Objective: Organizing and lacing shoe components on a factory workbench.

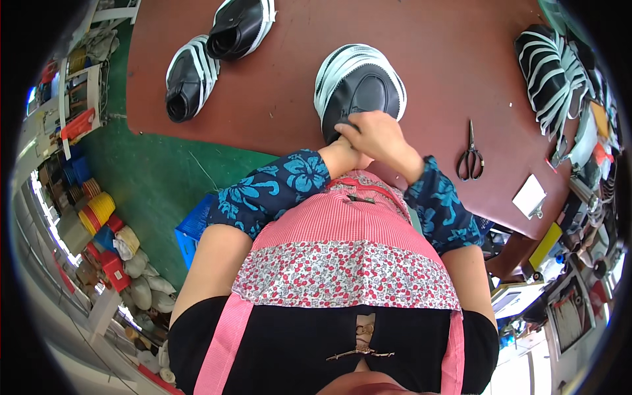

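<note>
A black shoe point(361, 89) bound round its sole with white bands lies on the red-brown table point(276, 105), toe pointing away from me. My right hand point(382, 137) is closed over its heel end, fingers curled at the opening. My left hand point(343, 148) comes in from the left and is pressed against the same heel, mostly hidden under the right hand. Both forearms wear blue flowered sleeves.
Two more black shoes with white bands point(189, 78) point(240, 26) lie at the table's far left. Black scissors point(470, 159) and a white card point(530, 196) lie to my right. A bundle of white strips point(553, 72) sits far right. A blue crate point(194, 230) stands on the green floor.
</note>
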Tool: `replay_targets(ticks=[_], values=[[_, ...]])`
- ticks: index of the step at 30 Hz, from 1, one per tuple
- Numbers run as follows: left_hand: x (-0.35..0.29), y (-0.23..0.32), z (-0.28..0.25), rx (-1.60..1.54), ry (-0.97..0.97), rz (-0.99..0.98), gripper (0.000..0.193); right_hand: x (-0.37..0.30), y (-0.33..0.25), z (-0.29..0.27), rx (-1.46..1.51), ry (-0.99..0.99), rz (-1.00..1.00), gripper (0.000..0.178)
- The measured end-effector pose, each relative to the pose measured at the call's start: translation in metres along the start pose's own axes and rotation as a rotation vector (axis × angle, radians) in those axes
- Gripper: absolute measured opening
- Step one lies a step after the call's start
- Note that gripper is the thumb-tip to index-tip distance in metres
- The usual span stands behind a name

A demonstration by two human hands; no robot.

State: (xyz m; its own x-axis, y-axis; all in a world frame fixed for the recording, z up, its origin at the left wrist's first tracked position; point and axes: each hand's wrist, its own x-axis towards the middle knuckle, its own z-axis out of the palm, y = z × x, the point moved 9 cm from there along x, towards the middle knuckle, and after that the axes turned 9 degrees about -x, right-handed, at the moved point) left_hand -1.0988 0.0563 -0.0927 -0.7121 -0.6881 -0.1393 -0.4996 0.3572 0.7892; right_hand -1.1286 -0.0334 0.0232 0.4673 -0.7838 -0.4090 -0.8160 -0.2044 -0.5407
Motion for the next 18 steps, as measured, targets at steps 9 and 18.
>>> replay_targets(ticks=[9,18], values=[[0.011,0.017,-0.047,0.189,-0.263,-0.034,0.051,-0.013,0.12,-0.009,0.051,-0.085,0.319,0.044],[0.021,0.01,-0.066,0.102,-0.223,-0.139,0.05,0.079,0.117,-0.003,-0.053,0.393,0.422,0.046]])
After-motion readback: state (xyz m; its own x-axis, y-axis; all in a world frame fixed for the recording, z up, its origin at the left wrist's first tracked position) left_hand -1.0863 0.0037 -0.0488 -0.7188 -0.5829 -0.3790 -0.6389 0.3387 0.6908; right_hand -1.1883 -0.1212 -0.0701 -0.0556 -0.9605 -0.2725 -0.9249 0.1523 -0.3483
